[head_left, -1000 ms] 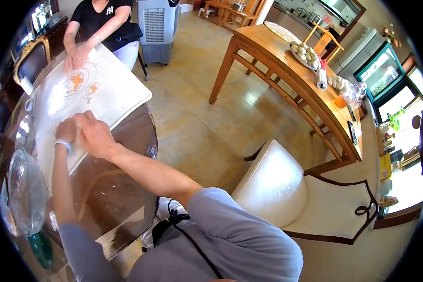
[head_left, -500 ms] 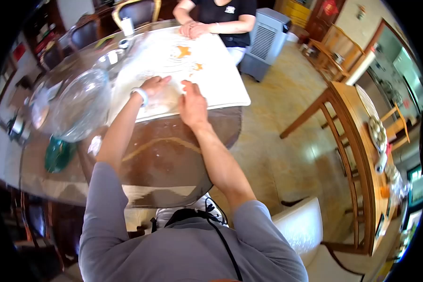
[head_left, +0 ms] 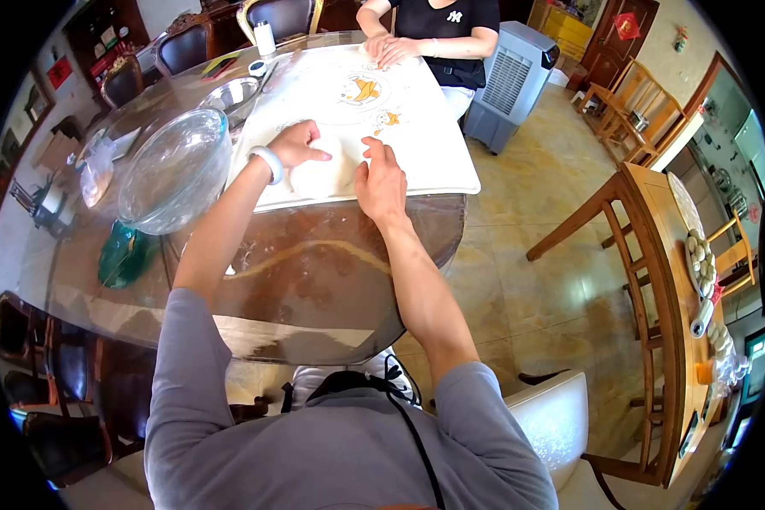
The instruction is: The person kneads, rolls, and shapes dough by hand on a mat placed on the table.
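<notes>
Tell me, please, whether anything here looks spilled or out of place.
A small white scrap lies on the table beside the left forearm, off the mat, so it looks stray; I cannot tell what it is. Nothing else stands out.

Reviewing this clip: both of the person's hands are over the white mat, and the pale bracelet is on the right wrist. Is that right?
Not quite: the head view shows the pale bracelet on the left wrist. The left hand and right hand are indeed both over the white mat.
</notes>
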The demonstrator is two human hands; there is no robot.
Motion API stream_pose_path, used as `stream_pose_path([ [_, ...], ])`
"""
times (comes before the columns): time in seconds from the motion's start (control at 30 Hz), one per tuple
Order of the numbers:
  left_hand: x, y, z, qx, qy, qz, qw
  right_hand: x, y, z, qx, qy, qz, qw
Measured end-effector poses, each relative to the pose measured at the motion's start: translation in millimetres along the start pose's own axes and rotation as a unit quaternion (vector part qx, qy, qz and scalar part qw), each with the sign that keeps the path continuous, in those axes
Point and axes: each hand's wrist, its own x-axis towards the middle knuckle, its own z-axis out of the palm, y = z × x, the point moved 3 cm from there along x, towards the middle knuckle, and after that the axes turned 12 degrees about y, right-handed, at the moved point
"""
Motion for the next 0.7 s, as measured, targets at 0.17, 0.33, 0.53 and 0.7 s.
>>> stream_pose_path([
  [0.17,-15,49,-27,0.140,0.211,0.078,0.964,0,2,-3,0.001,0.018,-0.005,1.000],
  [0.33,-32,36,-8,0.050,0.016,-0.005,0.999,-1,1,0,-0.001,0.019,0.007,1.000],
  [0.53,1,21,-8,0.165,0.094,-0.025,0.982,-1,-12,-8,0.047,0.006,0.000,0.999],
  [0.7,-4,14,44,0.274,-0.035,-0.043,0.960,1,-11,-10,0.057,0.022,-0.003,0.998],
])
